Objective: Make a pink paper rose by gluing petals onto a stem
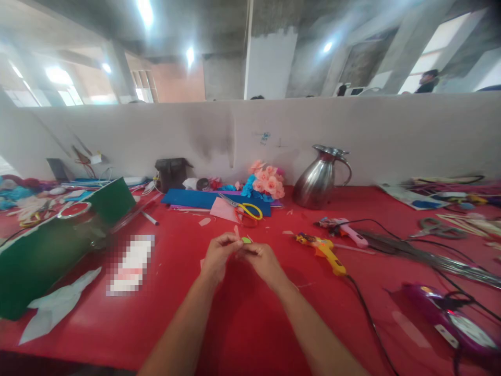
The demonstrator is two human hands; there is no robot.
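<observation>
My left hand (217, 256) and my right hand (263, 261) meet over the middle of the red table, fingertips close together. Between the left thumb and fingers is pinched a small pink paper piece (236, 231), its tip sticking up. A small light-green piece (246, 240) shows at the right fingertips, which are pinched closed; its kind is too small to make out. Just beyond the hands, scissors with yellow handles (250, 210) lie across a pink paper sheet (224, 210) and a blue sheet (183, 198). Behind them is a bunch of pink paper flowers (269, 180).
A yellow glue gun (326, 253) and a pink glue gun (352, 233) lie at right, their cords trailing near a purple power strip (450, 318). A steel jug (318, 177) stands by the partition. Green board (47, 250), white scrap (62, 303) and a pen (150, 218) are left.
</observation>
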